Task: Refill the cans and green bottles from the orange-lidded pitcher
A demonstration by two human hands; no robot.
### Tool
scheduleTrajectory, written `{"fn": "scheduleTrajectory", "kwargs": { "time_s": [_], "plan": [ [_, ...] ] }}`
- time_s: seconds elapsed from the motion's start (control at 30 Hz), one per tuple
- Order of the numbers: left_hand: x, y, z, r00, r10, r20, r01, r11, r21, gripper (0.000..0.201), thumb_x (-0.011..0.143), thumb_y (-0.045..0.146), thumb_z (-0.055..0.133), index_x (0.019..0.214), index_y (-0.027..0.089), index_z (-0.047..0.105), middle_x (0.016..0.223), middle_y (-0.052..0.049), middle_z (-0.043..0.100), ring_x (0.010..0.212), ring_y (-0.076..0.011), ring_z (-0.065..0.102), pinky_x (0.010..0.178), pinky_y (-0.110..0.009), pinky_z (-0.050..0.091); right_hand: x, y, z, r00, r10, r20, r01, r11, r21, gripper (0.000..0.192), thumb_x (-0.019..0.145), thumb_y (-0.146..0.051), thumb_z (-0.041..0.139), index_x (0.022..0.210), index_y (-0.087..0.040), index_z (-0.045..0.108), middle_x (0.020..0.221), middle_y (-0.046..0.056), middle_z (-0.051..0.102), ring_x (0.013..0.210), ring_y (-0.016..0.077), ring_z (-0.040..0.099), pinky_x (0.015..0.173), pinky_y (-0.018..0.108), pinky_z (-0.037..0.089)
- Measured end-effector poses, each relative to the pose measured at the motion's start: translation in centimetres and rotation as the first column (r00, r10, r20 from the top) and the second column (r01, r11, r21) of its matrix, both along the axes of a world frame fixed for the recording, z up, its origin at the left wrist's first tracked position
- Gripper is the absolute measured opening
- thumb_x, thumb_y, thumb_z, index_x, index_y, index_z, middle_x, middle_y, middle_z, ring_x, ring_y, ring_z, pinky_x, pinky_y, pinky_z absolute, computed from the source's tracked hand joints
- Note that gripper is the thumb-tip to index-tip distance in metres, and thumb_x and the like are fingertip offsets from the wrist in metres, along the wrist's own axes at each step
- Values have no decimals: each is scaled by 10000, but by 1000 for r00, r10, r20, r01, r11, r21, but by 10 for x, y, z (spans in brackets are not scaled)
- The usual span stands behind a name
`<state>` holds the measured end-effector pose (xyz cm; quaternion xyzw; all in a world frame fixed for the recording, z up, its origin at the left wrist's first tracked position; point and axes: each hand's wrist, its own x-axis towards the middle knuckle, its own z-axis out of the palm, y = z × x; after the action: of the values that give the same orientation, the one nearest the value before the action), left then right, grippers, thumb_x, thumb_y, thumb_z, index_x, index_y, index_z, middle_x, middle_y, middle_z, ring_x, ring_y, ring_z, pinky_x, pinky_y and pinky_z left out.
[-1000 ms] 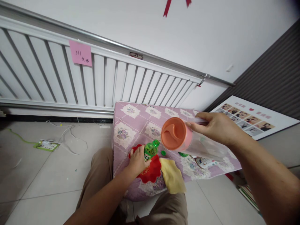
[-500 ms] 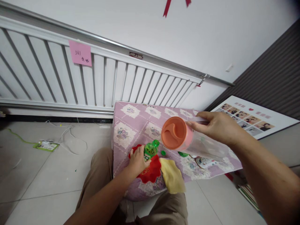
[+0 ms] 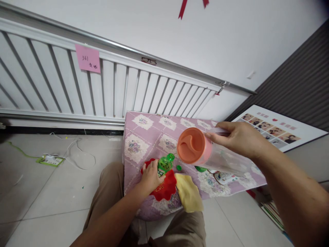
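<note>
My left hand (image 3: 149, 177) is wrapped round a green plastic bottle (image 3: 164, 165), which stands uncapped over a red scalloped mat (image 3: 168, 187). Its green cap (image 3: 179, 167) lies on the cloth just to the right. Raised above the table, my right hand (image 3: 238, 140) grips the handle of a clear pitcher (image 3: 226, 161). The pitcher is tilted, and its orange lid (image 3: 190, 145) faces the bottle from the right, apart from its neck. No stream of liquid shows between them. A folded yellow cloth (image 3: 189, 192) hangs over the table's near edge.
A purple floral tablecloth (image 3: 144, 135) covers the low table against a white radiator (image 3: 151, 91). Behind the pitcher, a green item (image 3: 200, 169) and a white printed container (image 3: 223, 177) are partly hidden. A framed photo board (image 3: 277, 127) leans at right; cables and a power strip (image 3: 50, 160) lie left.
Almost nothing differs. The pitcher and its orange lid sit a hair further right and up; my left hand and the bottle are still.
</note>
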<state>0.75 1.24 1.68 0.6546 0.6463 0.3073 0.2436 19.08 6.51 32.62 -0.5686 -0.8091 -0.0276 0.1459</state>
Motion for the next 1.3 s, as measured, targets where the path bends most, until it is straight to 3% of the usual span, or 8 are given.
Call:
{"fn": "scheduleTrajectory", "kwargs": {
  "time_s": [0.3, 0.57, 0.87, 1.3],
  "plan": [
    [0, 0, -2, 1000, -1, 10, 1, 1000, 2, 705, 792, 298, 733, 1410, 228, 401, 1421, -124, 596, 1375, -301, 509, 1229, -535, 240, -1, -1, 1, 1000, -17, -8, 17, 1000, -14, 459, 696, -671, 581, 595, -233, 491, 494, -48, 378, 502, 113, 342, 476, 272, 291],
    [0, 0, 0, 1000, 3, 13, -3, 1000, 1, 685, 793, 298, 734, 1394, 207, 416, 1406, -132, 605, 1346, -306, 533, 1208, -542, 274, -4, -4, 5, 999, -35, -31, 34, 999, -19, 604, 651, -809, 598, 556, -232, 445, 498, -56, 321, 499, 103, 299, 462, 274, 251],
    [0, -1, 2, 1000, 5, 8, -5, 1000, -6, 692, 788, 301, 739, 1396, 222, 419, 1394, -126, 613, 1351, -306, 530, 1213, -533, 263, -8, -5, 7, 998, -52, -27, 51, 998, -25, 611, 632, -829, 583, 576, -229, 477, 500, -45, 361, 511, 112, 330, 472, 271, 269],
    [0, 0, 2, 1000, -7, 12, 8, 1000, -27, 708, 791, 287, 732, 1410, 227, 394, 1430, -126, 590, 1388, -300, 496, 1230, -532, 230, -11, -5, 7, 999, -43, 13, 43, 999, -17, 452, 674, -661, 582, 572, -234, 474, 470, -42, 390, 487, 116, 353, 477, 279, 277]
  ]
}}
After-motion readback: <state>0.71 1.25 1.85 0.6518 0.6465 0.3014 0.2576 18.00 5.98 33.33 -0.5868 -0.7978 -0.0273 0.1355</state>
